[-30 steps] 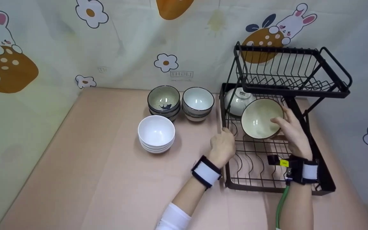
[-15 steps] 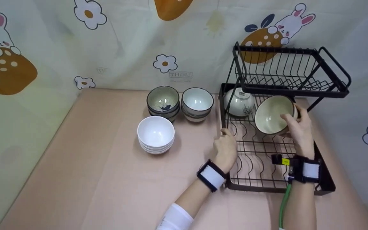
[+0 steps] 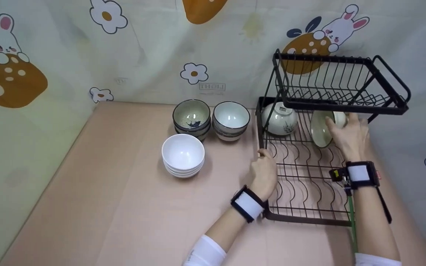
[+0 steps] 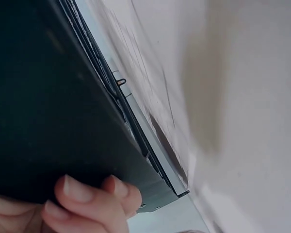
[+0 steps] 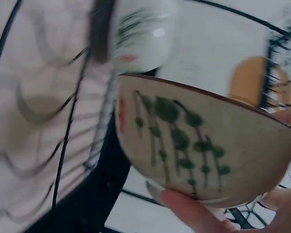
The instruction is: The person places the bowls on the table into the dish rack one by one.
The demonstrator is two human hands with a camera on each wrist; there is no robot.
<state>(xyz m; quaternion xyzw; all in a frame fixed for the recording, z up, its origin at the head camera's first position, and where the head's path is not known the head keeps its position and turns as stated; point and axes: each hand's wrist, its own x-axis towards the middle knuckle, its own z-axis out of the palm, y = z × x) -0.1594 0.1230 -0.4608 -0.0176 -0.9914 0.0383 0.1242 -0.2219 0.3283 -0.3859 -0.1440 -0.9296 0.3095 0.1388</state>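
Note:
My right hand (image 3: 350,138) holds a cream bowl (image 3: 321,130) by its base and side, under the upper tier of the black dish rack (image 3: 309,221). The bowl is tipped on its side, its opening facing left in the head view. Green leaf-like painting shows on the bowl's outside (image 5: 179,141) in the right wrist view. Left of it, a pale bowl (image 3: 280,120) lies upside down on the lower tier. My left hand (image 3: 264,175) grips the rack's left edge. In the left wrist view its fingers (image 4: 94,206) curl against the rack's dark side wall (image 4: 63,111).
Left of the rack stand stacked bowls: a greenish stack (image 3: 191,116), a pale dark-rimmed stack (image 3: 231,116) and a white stack (image 3: 183,153). The rack's upper tier (image 3: 342,109) overhangs the back of the lower one. A patterned cloth (image 3: 142,55) hangs behind.
My right hand has moved right and away from me with the cream bowl, turning it from facing up to standing on its side. My left hand stays on the rack's edge.

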